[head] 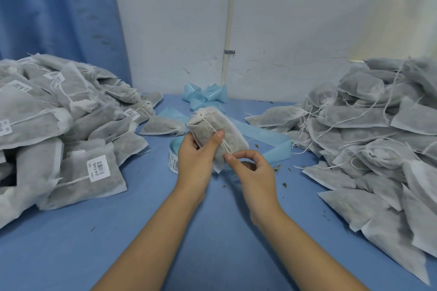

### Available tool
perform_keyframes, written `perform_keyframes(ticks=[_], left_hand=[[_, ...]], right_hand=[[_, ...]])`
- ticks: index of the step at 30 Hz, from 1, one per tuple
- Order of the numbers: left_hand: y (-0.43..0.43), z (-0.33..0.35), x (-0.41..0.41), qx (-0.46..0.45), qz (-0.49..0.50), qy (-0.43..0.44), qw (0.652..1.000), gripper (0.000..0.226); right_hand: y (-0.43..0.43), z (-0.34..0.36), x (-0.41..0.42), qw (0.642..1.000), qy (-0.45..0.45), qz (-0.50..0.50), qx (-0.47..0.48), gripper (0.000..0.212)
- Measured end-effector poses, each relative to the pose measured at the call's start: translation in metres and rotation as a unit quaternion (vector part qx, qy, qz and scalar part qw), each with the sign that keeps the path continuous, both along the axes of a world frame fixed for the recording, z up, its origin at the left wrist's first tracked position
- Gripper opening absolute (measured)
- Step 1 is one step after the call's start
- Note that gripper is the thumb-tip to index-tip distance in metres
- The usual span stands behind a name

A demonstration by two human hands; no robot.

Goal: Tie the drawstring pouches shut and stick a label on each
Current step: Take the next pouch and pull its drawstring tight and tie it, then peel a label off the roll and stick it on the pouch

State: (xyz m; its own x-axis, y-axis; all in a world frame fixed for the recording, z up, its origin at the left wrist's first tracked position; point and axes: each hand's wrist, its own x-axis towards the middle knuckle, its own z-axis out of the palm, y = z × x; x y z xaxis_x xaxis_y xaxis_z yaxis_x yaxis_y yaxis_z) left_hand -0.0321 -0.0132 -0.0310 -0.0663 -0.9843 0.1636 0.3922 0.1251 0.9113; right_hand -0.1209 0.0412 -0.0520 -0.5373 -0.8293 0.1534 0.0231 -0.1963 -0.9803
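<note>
Two bare forearms reach up from the bottom edge of the frame across a blue surface (142,231) dotted with dried herb crumbs (277,168). At the centre, the left hand (196,160) grips a grey non-woven pouch (233,134), lifted off the surface and tilted with its gathered mouth toward the upper left. Its fingers (216,137) curl round the pouch's back, and the thumb presses on the front across the white drawstring (214,129). Just right of it, the right hand (256,172) pinches the looped end of the drawstring between thumb and forefinger, its other fingers loosely curled with nothing in them.

A label roll (173,163) with printed barcodes stands on the surface just left of the left hand. A light blue backing strip (269,140) trails from behind the pouch toward the right.

The left of the frame holds a heap of labelled pouches (59,125), each bearing a white barcode sticker. The right holds a heap of unlabelled pouches (366,137) with loose strings hanging out.

Further back at centre, crumpled blue backing (205,95) lies against a scuffed white wall (295,19). A pale pipe (230,19) runs up the wall, and a blue curtain (59,7) fills the upper left.
</note>
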Motion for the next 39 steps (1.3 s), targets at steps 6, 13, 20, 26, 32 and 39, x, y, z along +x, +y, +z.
perform_keyframes(ticks=[6,13,20,26,32,39], left_hand=[[-0.006,0.000,0.007,-0.007,0.031,-0.004,1.000,0.022],[-0.008,0.001,0.016,0.003,0.037,0.019,0.999,0.015],[-0.007,-0.007,0.023,-0.029,0.006,-0.107,0.994,0.011],[-0.005,-0.023,0.024,-0.120,-0.056,-0.299,0.945,0.026],[-0.006,-0.030,0.025,-0.110,-0.065,-0.297,0.946,0.016],[-0.004,-0.029,0.029,-0.095,-0.087,-0.224,0.966,0.019]], right_hand=[[-0.002,-0.010,-0.006,0.997,0.065,0.039,-0.031,0.037],[-0.003,-0.018,-0.015,0.958,0.266,0.088,0.054,0.046],[-0.006,-0.019,-0.024,0.923,0.381,0.015,0.038,0.024],[-0.008,-0.020,-0.036,0.918,0.393,-0.038,0.042,0.019],[-0.006,-0.022,-0.038,0.917,0.392,-0.066,0.041,0.021],[-0.003,-0.017,-0.034,0.952,0.274,-0.128,-0.051,0.027]])
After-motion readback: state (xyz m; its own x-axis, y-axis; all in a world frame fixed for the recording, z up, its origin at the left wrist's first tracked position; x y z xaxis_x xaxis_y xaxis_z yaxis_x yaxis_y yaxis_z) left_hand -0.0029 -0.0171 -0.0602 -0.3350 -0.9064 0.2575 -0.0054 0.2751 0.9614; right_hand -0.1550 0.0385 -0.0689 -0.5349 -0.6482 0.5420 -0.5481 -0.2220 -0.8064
